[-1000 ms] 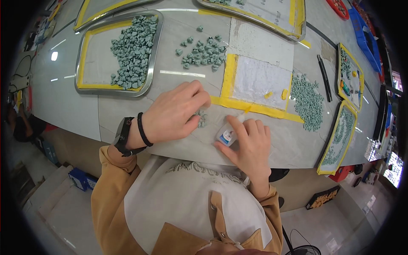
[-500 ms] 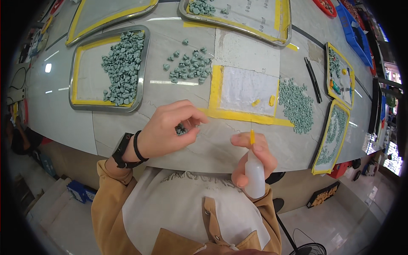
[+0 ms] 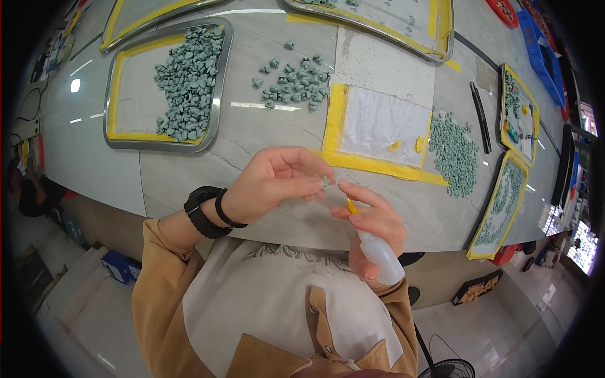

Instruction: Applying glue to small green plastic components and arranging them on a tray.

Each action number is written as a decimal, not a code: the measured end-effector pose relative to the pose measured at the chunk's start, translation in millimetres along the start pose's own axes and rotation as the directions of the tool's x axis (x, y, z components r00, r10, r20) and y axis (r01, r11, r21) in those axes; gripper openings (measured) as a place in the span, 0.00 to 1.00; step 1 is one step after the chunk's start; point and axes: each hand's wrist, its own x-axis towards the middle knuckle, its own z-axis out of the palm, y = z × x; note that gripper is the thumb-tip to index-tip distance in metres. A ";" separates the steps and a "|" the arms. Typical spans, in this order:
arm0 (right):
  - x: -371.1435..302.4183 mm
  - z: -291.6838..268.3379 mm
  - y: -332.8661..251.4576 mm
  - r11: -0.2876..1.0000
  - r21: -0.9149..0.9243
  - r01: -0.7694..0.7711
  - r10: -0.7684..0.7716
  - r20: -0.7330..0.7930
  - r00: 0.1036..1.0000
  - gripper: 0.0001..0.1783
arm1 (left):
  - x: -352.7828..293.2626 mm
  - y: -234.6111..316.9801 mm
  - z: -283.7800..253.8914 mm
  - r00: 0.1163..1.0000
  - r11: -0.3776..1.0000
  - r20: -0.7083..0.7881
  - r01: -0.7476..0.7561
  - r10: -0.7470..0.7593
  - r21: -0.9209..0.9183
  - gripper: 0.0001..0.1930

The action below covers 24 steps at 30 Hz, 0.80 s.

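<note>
My left hand [image 3: 280, 179] pinches a small grey-green piece [image 3: 326, 182] between thumb and fingers over the table's near side. Close by, my right hand [image 3: 378, 223] is wrapped round a translucent white squeeze bottle [image 3: 382, 257]. Its thin yellow nozzle [image 3: 351, 206] tilts up toward the left fingertips, and the right index finger reaches almost to the pinched piece. Beyond the hands lies a white sheet [image 3: 375, 126] edged with yellow tape, bearing two small yellow bits [image 3: 395, 146]. Loose grey-green shaped pieces [image 3: 296, 85] lie left of it, and a heap of smaller ones [image 3: 455, 157] to its right.
A metal tray [image 3: 135, 94] piled with grey-green pieces stands at the left. Another tray [image 3: 378, 22] is at the far edge. Two black pens [image 3: 480, 116] lie right of the small heap, beside yellow-edged trays [image 3: 501, 208]. A blue bin [image 3: 542, 60] stands far right.
My left hand has turned and closed its fingertips on a small piece. The bottle in my right hand has tipped, its nozzle swinging left toward that piece. The whole view has shifted slightly.
</note>
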 end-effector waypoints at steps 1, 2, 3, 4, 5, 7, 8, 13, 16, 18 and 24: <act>-3.1 -0.1 0.4 0.999 0.040 -0.034 0.034 -0.004 0.999 0.40 | 0.2 0.3 0.1 1.000 1.000 -0.002 0.001 -0.001 -0.001 0.09; -4.7 0.1 0.5 0.994 0.080 -0.068 0.069 -0.007 0.998 0.40 | 0.8 0.3 0.7 1.000 0.999 0.022 -0.008 0.009 -0.037 0.10; -4.7 0.8 0.8 0.994 0.081 -0.069 0.070 -0.006 0.998 0.40 | 1.4 -0.1 1.1 0.999 0.997 0.045 -0.017 0.020 -0.074 0.11; -4.6 1.8 0.9 0.993 0.083 -0.078 0.080 -0.012 0.997 0.40 | 1.4 -1.4 0.8 0.999 0.997 0.044 -0.016 0.020 -0.075 0.11; -4.6 2.6 1.0 0.992 0.085 -0.088 0.090 -0.018 0.996 0.40 | 1.4 -3.5 0.3 0.999 0.996 0.038 -0.034 0.037 -0.080 0.12; -3.3 3.2 1.6 0.993 0.082 -0.082 0.084 -0.022 0.996 0.40 | 1.2 -5.3 0.5 0.998 0.995 0.033 -0.050 0.053 -0.086 0.13; -2.7 3.2 1.8 0.994 0.079 -0.075 0.077 -0.027 0.997 0.39 | 1.1 -5.8 1.0 0.997 0.997 0.021 -0.069 0.070 -0.039 0.13; -2.1 2.0 -5.8 0.988 0.071 -0.139 0.140 -0.020 0.990 0.32 | 0.0 -3.9 1.3 0.999 0.999 0.008 -0.037 0.037 0.007 0.14; -1.8 1.5 -5.2 0.985 0.072 -0.158 0.160 -0.018 0.987 0.27 | -0.7 -3.3 3.2 0.997 0.993 0.003 -0.079 0.079 0.084 0.15; -1.6 1.7 -2.5 0.990 0.065 -0.123 0.124 -0.016 0.992 0.26 | -1.3 -5.3 3.2 0.991 0.985 0.014 -0.131 0.130 0.116 0.14; 0.7 2.9 -1.8 0.993 0.024 -0.114 0.114 -0.003 0.993 0.25 | -2.0 -5.9 3.0 0.988 0.978 0.015 -0.154 0.153 0.142 0.14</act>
